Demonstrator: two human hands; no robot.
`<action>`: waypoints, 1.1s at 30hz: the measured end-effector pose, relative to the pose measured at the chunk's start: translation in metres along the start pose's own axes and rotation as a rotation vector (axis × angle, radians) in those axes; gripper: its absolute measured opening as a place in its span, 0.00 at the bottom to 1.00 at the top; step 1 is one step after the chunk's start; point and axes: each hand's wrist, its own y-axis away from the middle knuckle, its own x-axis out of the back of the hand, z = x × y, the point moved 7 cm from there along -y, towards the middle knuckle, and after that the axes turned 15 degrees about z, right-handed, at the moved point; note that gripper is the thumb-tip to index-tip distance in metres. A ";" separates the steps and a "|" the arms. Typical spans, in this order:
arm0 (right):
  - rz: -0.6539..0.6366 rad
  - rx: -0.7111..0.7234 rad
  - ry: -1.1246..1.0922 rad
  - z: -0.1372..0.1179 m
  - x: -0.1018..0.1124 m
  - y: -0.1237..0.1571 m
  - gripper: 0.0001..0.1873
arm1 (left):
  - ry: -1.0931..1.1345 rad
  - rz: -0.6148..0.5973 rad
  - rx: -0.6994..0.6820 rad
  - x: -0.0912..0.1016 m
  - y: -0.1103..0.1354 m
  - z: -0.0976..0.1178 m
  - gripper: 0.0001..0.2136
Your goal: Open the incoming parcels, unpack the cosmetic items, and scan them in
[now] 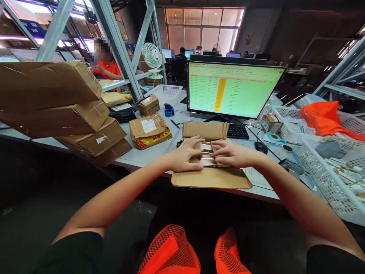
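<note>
Grey warehouse desk point(148, 154) under metal racking; flat on its near edge, an opened cardboard mailer point(211, 177) with flaps spread; pressed on a pale item point(207, 149) at its middle, left hand point(185, 155) and right hand point(230, 153), fingers together and flat; behind, monitor point(234, 89) and keyboard point(238, 131); left, 4 stacked parcels point(57, 106); right, white baskets point(327, 171).

Readable only in part: dark print on the top of the small cardboard box point(148, 105) by the white basket, seemingly "LE PERFUME", not sure. White shipping label point(148, 126) on the taped parcel point(149, 131): print too small. Monitor point(233, 90) with a green spreadsheet and an orange column: rows illegible. Red sign point(248, 38) on the far wall: unreadable.
</note>
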 end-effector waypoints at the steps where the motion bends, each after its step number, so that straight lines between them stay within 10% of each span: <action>1: -0.019 -0.041 0.024 0.011 -0.005 -0.005 0.16 | 0.028 0.056 0.026 0.002 0.001 -0.001 0.20; 4: 0.038 -0.111 -0.002 0.024 -0.015 -0.004 0.11 | 0.149 0.403 0.135 0.019 0.011 -0.014 0.19; 8: 0.458 -0.176 -0.399 0.036 0.005 0.022 0.06 | 0.501 1.006 0.516 0.022 0.063 -0.048 0.22; 12: 1.000 -0.347 -1.036 0.082 0.006 0.070 0.10 | 0.990 0.990 1.111 -0.037 0.097 -0.062 0.26; 16: 1.010 -0.479 -0.981 0.105 -0.037 0.106 0.09 | 1.113 1.028 1.314 -0.043 0.102 -0.067 0.25; 20: 0.740 -0.371 -0.409 0.081 -0.044 0.111 0.05 | 1.005 1.190 1.219 -0.001 0.106 -0.079 0.29; 23: 0.793 -0.174 -0.016 0.033 -0.011 0.093 0.08 | 0.668 1.325 1.010 0.032 0.115 -0.065 0.36; 28: 0.609 0.235 0.086 -0.049 -0.008 0.006 0.22 | 0.432 1.156 0.667 0.034 0.101 -0.025 0.37; 33: 0.608 0.318 0.325 -0.058 -0.040 -0.045 0.28 | 0.359 1.045 0.613 0.035 0.098 -0.020 0.35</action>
